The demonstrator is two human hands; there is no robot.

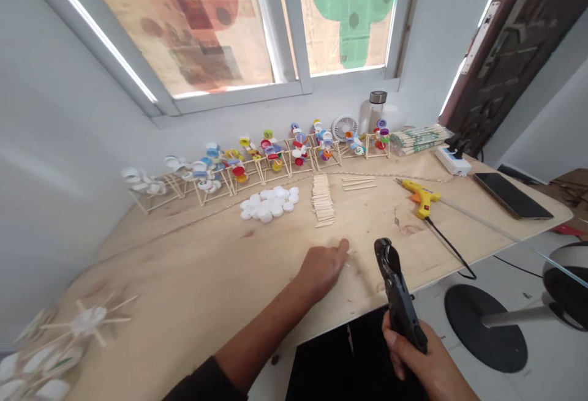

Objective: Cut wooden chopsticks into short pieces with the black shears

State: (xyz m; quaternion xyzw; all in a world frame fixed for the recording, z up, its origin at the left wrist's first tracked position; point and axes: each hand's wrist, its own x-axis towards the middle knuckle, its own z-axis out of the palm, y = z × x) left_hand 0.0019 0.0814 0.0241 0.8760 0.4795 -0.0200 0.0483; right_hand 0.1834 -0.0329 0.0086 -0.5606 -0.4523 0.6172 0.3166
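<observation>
My right hand (422, 361) is wrapped round the handles of black cutting pliers (395, 288), whose jaws point up over the plywood table's front edge (184, 278). Reaching forward onto the table, my left hand (321, 269) has its fingers drawn together at small wooden stick pieces (353, 260); what they pinch is too small to name. Further back lie a row of cut wooden sticks (322, 200) and a heap of white bottle caps (271, 203).
Several small stick-and-cap wheel models (257, 162) line the wall. A yellow glue gun (420, 196) with its cord, a power strip (452, 160), a phone (512, 196), a stick bundle (418, 138), a small fan (344, 127) and a bottle (377, 110) sit at right. Another cap wheel (89, 321) lies near left.
</observation>
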